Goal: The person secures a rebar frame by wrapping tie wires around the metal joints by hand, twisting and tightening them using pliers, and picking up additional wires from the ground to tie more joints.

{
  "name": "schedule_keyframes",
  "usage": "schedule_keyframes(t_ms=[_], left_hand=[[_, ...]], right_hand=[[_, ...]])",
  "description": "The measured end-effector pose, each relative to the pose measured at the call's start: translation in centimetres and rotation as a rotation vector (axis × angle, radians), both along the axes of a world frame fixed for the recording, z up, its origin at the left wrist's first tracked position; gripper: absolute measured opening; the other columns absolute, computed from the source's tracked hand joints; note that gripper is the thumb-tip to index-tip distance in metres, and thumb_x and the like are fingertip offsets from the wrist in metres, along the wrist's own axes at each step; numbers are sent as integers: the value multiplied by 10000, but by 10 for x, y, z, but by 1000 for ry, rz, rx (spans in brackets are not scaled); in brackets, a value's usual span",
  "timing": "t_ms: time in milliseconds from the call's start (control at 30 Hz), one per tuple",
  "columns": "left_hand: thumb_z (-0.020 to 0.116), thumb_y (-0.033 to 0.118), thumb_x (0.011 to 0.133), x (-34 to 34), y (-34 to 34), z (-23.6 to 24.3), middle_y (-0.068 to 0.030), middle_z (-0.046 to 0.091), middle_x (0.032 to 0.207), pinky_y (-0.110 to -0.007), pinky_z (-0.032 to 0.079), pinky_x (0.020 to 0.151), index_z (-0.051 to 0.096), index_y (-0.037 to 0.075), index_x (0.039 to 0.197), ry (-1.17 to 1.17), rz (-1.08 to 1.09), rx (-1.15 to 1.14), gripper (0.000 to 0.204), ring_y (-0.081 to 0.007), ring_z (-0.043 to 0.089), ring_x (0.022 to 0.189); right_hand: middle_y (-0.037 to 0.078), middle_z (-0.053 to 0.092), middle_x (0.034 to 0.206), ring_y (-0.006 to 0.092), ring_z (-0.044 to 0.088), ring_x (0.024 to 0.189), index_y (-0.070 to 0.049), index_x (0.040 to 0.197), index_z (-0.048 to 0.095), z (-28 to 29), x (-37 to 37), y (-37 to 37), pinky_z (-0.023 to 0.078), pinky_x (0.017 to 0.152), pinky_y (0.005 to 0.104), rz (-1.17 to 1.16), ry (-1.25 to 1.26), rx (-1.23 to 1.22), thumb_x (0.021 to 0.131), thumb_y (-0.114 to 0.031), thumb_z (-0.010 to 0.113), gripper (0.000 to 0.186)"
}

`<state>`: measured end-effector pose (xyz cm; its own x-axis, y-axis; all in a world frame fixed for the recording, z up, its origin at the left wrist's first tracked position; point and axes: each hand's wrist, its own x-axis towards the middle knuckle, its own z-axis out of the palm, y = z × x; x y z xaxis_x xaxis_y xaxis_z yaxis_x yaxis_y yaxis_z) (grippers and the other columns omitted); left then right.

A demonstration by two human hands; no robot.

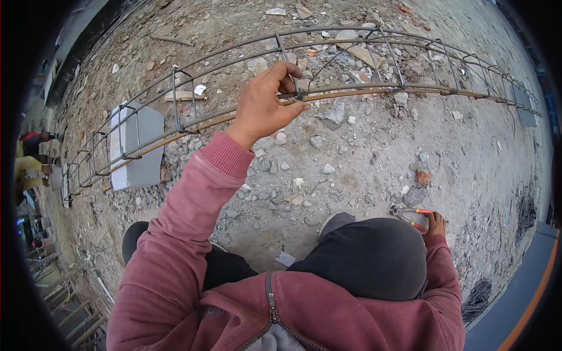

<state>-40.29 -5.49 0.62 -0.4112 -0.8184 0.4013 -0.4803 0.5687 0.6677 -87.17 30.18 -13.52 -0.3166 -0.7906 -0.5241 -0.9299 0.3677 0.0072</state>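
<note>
A long steel rebar cage [374,89] with square stirrups runs across the upper part of the view. My left hand [266,102] has its fingers curled at a stirrup joint on the cage, thumb below the front bar, beside a thin loose wire [319,67]. At the lower right my right hand [435,228] holds pincers [422,212] with red and yellow handles by one handle, low over the rubble-strewn ground. My bent knees [363,257] are between my arms.
A pale block [137,149] lies under the cage at left, a grey block [524,108] at its right end. Dark wire bundles [476,301] lie at the right, near a grey orange-striped strip [527,298]. Other people [32,172] are at the far left. Broken stones [331,117] cover the ground.
</note>
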Motion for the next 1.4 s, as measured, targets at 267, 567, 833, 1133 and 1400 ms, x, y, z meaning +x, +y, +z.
schedule_keyframes(t_ms=[267, 567, 833, 1133, 1400], left_hand=[[748, 80, 603, 16, -10, 9, -51, 565, 758, -322, 478, 631, 482, 82, 1025, 2, -161, 203, 498, -210, 593, 739], [643, 289, 786, 25, -24, -5, -113, 638, 702, -330, 471, 596, 624, 30, 940, 117, -17, 626, 302, -196, 621, 640], [596, 345, 839, 18, -37, 8, -42, 611, 572, -216, 402, 420, 657, -26, 826, -4, -59, 822, 376, -70, 508, 435], [620, 235, 802, 12, -45, 5, -71, 581, 563, -263, 326, 356, 616, -17, 782, 76, -81, 1035, 253, -108, 433, 384], [612, 223, 797, 17, -41, 9, -87, 591, 556, -289, 346, 362, 616, -11, 681, 107, -67, 996, 262, -129, 437, 372]], right_hand=[[99, 514, 1103, 284, 449, 1103, -100, 1043, 511, -4, -5, -33, 331, 985, 372, 318, 132, -5, 478, -95, 781, 627], [121, 570, 965, 318, 560, 865, -55, 967, 480, -73, -15, 38, 462, 708, 404, 165, 159, 22, 747, -208, 651, 318], [115, 568, 932, 315, 579, 753, -49, 949, 449, 56, 146, -74, 463, 638, 387, -493, -579, -586, 766, -137, 615, 262], [95, 509, 1136, 273, 483, 1072, -49, 1036, 541, 268, 246, -254, 346, 950, 420, 797, 577, -439, 746, -36, 561, 291], [100, 369, 1317, 252, 309, 1279, -24, 1185, 466, 272, 282, -288, 183, 1058, 515, 987, 802, -514, 746, 10, 486, 441]])
